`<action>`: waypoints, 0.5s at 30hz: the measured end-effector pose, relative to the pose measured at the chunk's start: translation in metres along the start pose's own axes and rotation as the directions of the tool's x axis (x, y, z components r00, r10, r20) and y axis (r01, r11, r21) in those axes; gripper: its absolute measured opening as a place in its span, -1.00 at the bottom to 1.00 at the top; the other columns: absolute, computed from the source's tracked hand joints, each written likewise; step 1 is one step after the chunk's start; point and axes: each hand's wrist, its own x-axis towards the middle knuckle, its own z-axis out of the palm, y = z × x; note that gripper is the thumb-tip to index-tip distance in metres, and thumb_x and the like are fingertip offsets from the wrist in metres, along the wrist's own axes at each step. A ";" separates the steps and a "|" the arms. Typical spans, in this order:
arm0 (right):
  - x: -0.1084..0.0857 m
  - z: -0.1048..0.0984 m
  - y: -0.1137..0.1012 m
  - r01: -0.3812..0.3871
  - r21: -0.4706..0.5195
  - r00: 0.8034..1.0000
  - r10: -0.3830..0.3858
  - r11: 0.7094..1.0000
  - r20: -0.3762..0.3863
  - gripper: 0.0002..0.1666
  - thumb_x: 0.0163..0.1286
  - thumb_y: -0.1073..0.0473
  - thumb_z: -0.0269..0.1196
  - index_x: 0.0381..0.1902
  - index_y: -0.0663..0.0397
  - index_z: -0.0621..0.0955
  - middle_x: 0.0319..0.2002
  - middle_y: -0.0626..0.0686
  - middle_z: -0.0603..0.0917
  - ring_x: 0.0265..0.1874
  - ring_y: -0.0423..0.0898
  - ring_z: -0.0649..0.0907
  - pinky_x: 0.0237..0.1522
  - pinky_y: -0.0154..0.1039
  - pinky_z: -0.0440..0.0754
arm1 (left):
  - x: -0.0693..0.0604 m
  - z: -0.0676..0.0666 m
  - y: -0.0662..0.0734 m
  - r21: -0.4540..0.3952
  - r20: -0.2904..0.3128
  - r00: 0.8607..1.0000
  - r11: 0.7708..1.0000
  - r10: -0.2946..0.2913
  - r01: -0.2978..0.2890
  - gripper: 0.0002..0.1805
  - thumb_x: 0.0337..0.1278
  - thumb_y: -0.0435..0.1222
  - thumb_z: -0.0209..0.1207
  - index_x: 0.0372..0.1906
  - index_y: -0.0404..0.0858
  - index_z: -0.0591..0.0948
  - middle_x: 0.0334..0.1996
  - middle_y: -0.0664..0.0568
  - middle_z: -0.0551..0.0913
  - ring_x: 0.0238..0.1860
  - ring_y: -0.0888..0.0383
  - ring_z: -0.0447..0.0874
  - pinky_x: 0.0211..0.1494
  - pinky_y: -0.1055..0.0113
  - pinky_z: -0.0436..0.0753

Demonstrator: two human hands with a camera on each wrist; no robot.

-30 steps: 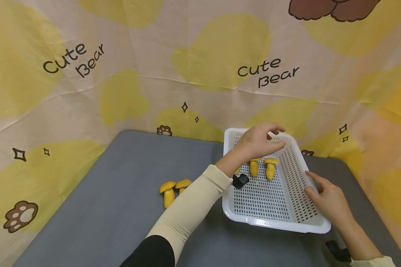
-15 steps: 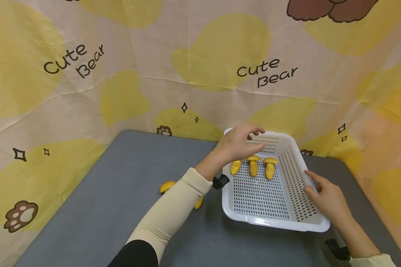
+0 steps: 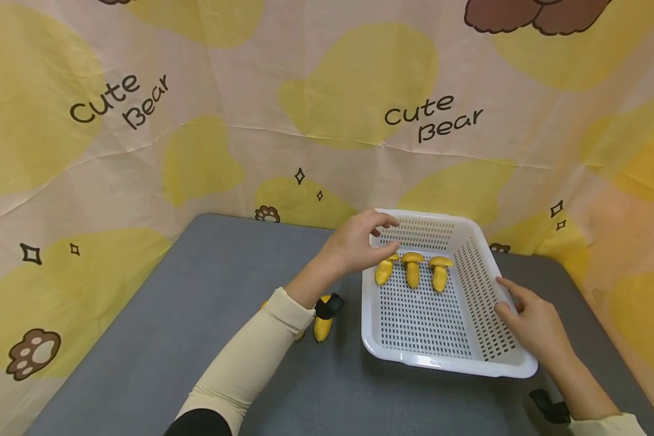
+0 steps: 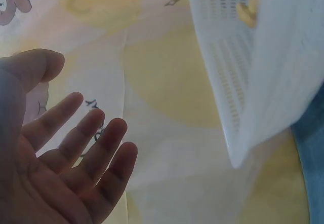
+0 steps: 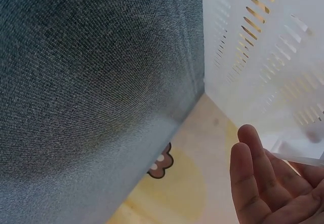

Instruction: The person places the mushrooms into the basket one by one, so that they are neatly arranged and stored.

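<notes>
My left hand (image 3: pixel 354 242) is raised at the left rim of the white perforated basket (image 3: pixel 447 366), its fingers loosely bent and empty; the left wrist view shows the same hand (image 4: pixel 76 158) holding nothing. Inside the basket lie three yellow mushrooms: a left one (image 3: pixel 384 272), partly behind my thumb, a middle one (image 3: pixel 412 274) and a right one (image 3: pixel 440 277). My right hand (image 3: pixel 539 327) grips the basket's right rim, thumb on the inner side. The right wrist view has that hand (image 5: pixel 278 188) at the basket wall (image 5: pixel 263 77).
On the grey table (image 3: pixel 212 272), left of the basket, another yellow mushroom (image 3: pixel 323 329) lies partly under the black wrist strap (image 3: pixel 329 306). More yellow bits show around my left sleeve (image 3: pixel 251 357), mostly hidden. A patterned cloth (image 3: pixel 327 91) hangs behind the table.
My left hand has moved left from above the basket to its left rim, uncovering the mushrooms inside. The forearm now covers more of the mushrooms on the table. My right hand keeps its grip.
</notes>
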 end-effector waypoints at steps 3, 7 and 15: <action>0.000 0.000 0.000 0.000 0.002 1.000 0.000 1.000 -0.003 -0.35 0.38 0.13 0.06 0.39 0.24 0.32 -0.19 0.42 0.65 -0.62 -0.10 0.67 -0.66 -0.28 0.55 | -0.008 -0.003 -0.007 0.008 -0.013 1.000 1.000 -0.006 0.006 -0.57 0.18 -0.11 0.23 0.15 -0.09 0.56 0.07 0.10 0.57 -0.06 0.17 0.61 -0.01 0.36 0.62; 0.000 0.001 -0.001 0.002 0.008 1.000 -0.002 1.000 -0.023 -0.36 0.37 0.14 0.06 0.38 0.25 0.34 -0.25 0.39 0.66 -0.64 -0.10 0.65 -0.68 -0.27 0.53 | -0.017 -0.006 -0.017 0.031 -0.035 0.999 0.999 -0.021 0.023 -0.59 0.18 -0.11 0.23 0.13 -0.08 0.57 0.05 0.11 0.58 -0.09 0.19 0.58 -0.03 0.36 0.60; -0.001 0.001 -0.001 0.005 0.008 0.999 -0.005 1.000 -0.034 -0.37 0.37 0.13 0.05 0.37 0.25 0.35 -0.30 0.37 0.66 -0.65 -0.11 0.63 -0.69 -0.26 0.51 | -0.033 -0.007 -0.033 0.025 -0.044 0.996 0.997 -0.074 0.075 -0.55 0.17 -0.11 0.24 0.17 -0.10 0.55 0.11 0.06 0.54 -0.06 0.14 0.59 -0.04 0.27 0.63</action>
